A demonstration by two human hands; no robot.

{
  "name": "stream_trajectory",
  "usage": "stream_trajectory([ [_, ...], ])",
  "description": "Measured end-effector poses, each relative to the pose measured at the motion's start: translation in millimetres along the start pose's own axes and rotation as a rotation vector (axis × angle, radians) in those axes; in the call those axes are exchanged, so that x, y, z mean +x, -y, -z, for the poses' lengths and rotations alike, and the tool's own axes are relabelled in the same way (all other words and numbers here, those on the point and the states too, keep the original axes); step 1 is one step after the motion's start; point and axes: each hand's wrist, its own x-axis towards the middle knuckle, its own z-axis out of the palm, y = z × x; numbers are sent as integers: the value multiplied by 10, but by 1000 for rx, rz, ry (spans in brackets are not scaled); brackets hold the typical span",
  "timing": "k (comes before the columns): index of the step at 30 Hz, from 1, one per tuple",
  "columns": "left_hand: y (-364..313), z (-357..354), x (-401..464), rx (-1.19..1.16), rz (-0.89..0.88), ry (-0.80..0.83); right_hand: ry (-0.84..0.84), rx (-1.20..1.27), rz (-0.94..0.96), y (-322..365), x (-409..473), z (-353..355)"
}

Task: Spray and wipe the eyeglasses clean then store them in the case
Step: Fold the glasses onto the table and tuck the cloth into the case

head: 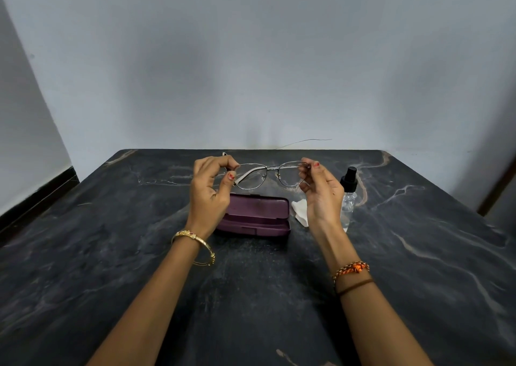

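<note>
Thin metal-framed eyeglasses (268,172) are held up in the air above the table, lenses facing me. My left hand (210,187) pinches the frame's left end, and one pale temple arm is folded behind the left lens. My right hand (321,191) pinches the right end of the frame. Below the glasses lies an open purple case (255,216) on the dark stone table (251,282). A white wiping cloth (301,212) lies just right of the case, partly hidden by my right hand. A clear spray bottle (349,195) with a black nozzle stands right of the cloth.
The table backs onto a pale grey wall (251,58). A thin wire (304,141) lies at the table's back edge. A dark door frame edge (497,187) shows at the far right.
</note>
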Motion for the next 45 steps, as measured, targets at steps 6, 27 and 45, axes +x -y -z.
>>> stream_trajectory([
  [6, 55, 7, 1, -45, 24, -45, 8, 8, -18, -16, -7, -3],
  [27, 75, -23, 68, -737, 323, -206, 39, -83, -45, -63, -96, -78],
  [45, 197, 48, 85, -755, 448, -249, 64, -79, -205, -65, -135, -68],
])
